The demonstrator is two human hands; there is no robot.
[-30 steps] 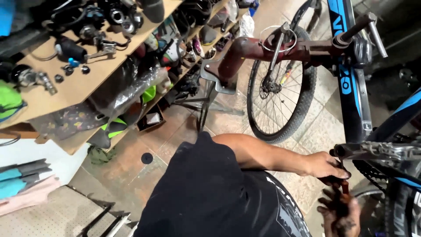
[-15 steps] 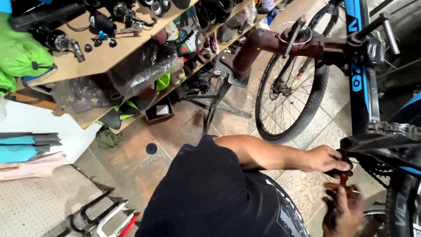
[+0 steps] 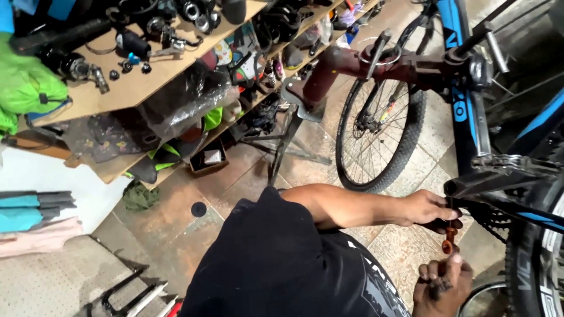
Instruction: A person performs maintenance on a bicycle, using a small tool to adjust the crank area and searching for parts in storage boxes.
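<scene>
1. A shelf (image 3: 141,88) is carrying bike parts at the upper left, above the tiled floor (image 3: 194,235).
2. A maroon stand (image 3: 364,64) is clamping the blue bike (image 3: 464,111) by its wheel (image 3: 376,135).
3. The left hand (image 3: 426,207) is curling around a dark grip beside the crank (image 3: 482,185).
4. The right hand (image 3: 442,287) is pinching an orange tool (image 3: 450,239), which is standing upright just below the left hand.
</scene>
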